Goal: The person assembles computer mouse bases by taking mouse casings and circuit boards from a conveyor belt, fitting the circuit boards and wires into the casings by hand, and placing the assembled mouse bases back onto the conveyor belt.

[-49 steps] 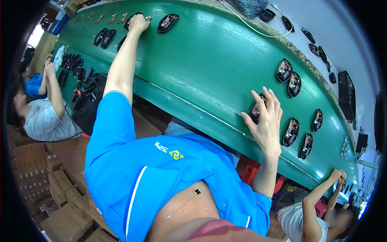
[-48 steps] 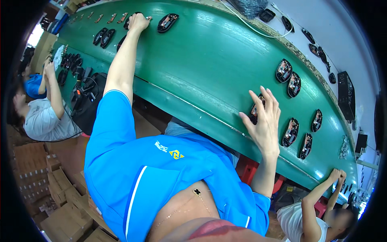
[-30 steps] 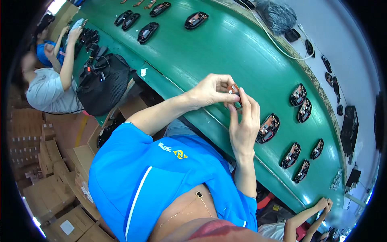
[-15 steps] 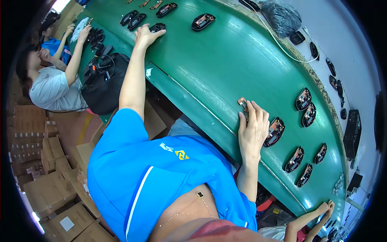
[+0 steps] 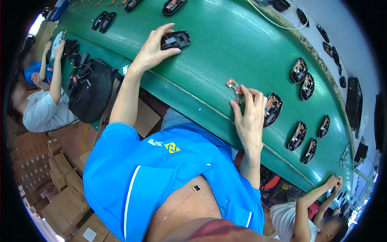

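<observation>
My left hand (image 5: 152,51) is curved round a black oval plastic shell (image 5: 176,40), thumb on its near side and fingers on its far side. Grey and dark parts show inside the shell, which looks like half of a computer mouse. Farther right, my right hand (image 5: 250,115) pinches a small copper-coloured circuit board (image 5: 232,84) with a thin wire loop, over the green work surface. Close beside the right hand lies another open black shell (image 5: 273,109) fitted with a board and a red wire.
More filled black shells (image 5: 298,70) lie to the right on the green table (image 5: 209,60), others toward the far left. A black bag (image 5: 93,90) stands left. Co-workers sit at both ends; one person's hands (image 5: 333,182) show lower right. Cardboard boxes (image 5: 60,209) fill the floor at left.
My left hand has drawn the black shell to the right, away from the two shells beside it. My right hand still holds the circuit board, now more plainly visible. The whole view has shifted.
</observation>
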`<state>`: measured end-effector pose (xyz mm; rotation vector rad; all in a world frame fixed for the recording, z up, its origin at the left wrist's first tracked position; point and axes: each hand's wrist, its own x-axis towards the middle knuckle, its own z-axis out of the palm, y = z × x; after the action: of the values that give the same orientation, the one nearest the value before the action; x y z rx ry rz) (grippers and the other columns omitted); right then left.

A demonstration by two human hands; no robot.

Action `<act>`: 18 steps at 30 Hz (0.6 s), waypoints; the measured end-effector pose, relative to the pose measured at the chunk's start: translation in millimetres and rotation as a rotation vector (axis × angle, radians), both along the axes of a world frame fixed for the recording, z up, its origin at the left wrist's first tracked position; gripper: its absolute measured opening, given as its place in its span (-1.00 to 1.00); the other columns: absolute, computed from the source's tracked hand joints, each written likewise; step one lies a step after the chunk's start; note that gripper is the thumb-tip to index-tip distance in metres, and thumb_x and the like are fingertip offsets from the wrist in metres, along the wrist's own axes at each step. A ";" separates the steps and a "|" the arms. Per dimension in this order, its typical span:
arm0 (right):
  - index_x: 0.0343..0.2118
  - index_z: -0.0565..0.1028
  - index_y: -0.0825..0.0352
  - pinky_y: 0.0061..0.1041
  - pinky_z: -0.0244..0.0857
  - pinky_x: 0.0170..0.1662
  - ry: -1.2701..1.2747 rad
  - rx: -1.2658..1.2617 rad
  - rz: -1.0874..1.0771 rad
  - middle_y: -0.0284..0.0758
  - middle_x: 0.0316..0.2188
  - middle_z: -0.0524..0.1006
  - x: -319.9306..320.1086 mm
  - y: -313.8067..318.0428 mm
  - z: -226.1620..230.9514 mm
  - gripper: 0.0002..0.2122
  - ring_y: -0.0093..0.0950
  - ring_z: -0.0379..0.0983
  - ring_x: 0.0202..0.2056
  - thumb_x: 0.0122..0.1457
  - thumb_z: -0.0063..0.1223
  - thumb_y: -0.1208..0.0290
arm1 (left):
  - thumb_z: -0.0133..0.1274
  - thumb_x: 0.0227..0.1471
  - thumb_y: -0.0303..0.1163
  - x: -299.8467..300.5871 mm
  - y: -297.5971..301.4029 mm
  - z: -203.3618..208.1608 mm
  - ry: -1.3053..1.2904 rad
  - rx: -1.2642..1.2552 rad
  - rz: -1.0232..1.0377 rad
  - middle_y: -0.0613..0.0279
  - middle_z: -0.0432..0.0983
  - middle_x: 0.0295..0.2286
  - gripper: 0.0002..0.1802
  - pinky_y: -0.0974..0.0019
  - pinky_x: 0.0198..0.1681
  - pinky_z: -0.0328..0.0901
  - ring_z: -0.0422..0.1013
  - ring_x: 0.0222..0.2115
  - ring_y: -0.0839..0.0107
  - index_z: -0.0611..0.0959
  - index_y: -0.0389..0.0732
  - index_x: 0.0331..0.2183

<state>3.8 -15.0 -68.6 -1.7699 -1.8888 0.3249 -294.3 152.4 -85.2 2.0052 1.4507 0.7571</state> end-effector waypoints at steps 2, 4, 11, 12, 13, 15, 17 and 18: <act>0.09 0.42 0.43 -0.29 0.36 -0.06 0.006 -0.018 0.003 -0.12 -0.08 0.36 3.8 -1.3 -3.3 -0.56 -0.20 0.36 -0.12 0.13 0.20 0.54 | 0.36 -0.04 -0.35 21.1 -13.3 2.3 -0.010 -0.014 -0.087 0.03 0.44 0.06 -0.12 0.11 0.19 0.30 0.38 0.07 0.14 0.34 -0.12 0.28; 0.09 0.41 0.43 -0.27 0.36 -0.05 0.026 -0.029 0.011 -0.10 -0.07 0.35 5.6 -0.6 -7.2 -0.56 -0.19 0.37 -0.12 0.13 0.20 0.54 | 0.35 -0.03 -0.37 39.8 -19.0 3.0 -0.026 -0.014 -0.258 0.05 0.44 0.05 -0.13 0.11 0.20 0.30 0.38 0.07 0.15 0.34 -0.10 0.28; 0.08 0.41 0.43 -0.25 0.35 -0.03 0.064 -0.079 -0.057 -0.09 -0.07 0.36 10.8 2.1 -13.9 -0.57 -0.17 0.38 -0.10 0.12 0.21 0.55 | 0.31 0.00 -0.41 85.0 -31.1 -4.2 -0.123 -0.012 -0.605 0.08 0.41 0.07 -0.16 0.16 0.13 0.32 0.35 0.03 0.19 0.33 -0.09 0.28; 0.07 0.41 0.43 -0.25 0.35 -0.03 0.061 -0.064 -0.080 -0.10 -0.07 0.36 11.6 1.4 -14.2 -0.57 -0.17 0.39 -0.10 0.12 0.21 0.55 | 0.30 0.01 -0.42 85.5 -30.5 -2.3 -0.127 -0.003 -0.579 0.09 0.43 0.05 -0.19 0.16 0.14 0.32 0.37 0.02 0.21 0.35 -0.10 0.27; 0.07 0.41 0.43 -0.26 0.35 -0.02 0.057 -0.049 -0.103 -0.10 -0.07 0.37 12.5 0.7 -14.5 -0.57 -0.17 0.39 -0.10 0.12 0.21 0.55 | 0.29 0.02 -0.43 85.3 -29.9 -0.2 -0.132 0.005 -0.551 0.09 0.45 0.03 -0.22 0.16 0.16 0.32 0.38 0.01 0.22 0.38 -0.10 0.26; 0.07 0.42 0.43 -0.26 0.35 -0.02 0.050 -0.018 -0.143 -0.10 -0.08 0.39 13.3 -0.4 -15.0 -0.57 -0.18 0.40 -0.09 0.12 0.22 0.55 | 0.27 0.04 -0.46 84.0 -29.8 1.6 -0.139 0.022 -0.490 0.11 0.49 -0.01 -0.27 0.17 0.18 0.31 0.41 0.00 0.25 0.42 -0.10 0.24; 0.07 0.42 0.43 -0.27 0.35 -0.02 0.078 -0.026 -0.155 -0.11 -0.08 0.41 13.4 0.7 -13.7 -0.57 -0.19 0.41 -0.10 0.11 0.22 0.55 | 0.27 0.04 -0.47 81.1 -27.3 -0.5 -0.158 -0.005 -0.455 0.12 0.51 -0.04 -0.31 0.18 0.17 0.32 0.41 -0.01 0.26 0.45 -0.11 0.22; 0.07 0.42 0.44 -0.27 0.35 -0.02 0.107 -0.031 -0.168 -0.11 -0.09 0.42 13.4 1.7 -12.2 -0.57 -0.20 0.42 -0.10 0.11 0.22 0.55 | 0.26 0.04 -0.48 79.6 -24.9 -2.1 -0.175 -0.028 -0.422 0.13 0.53 -0.06 -0.34 0.20 0.16 0.32 0.42 -0.02 0.27 0.49 -0.12 0.19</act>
<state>17.2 -13.3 -80.8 -1.8785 -1.6570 0.3802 -214.7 127.5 -87.3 2.0672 0.8911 0.6996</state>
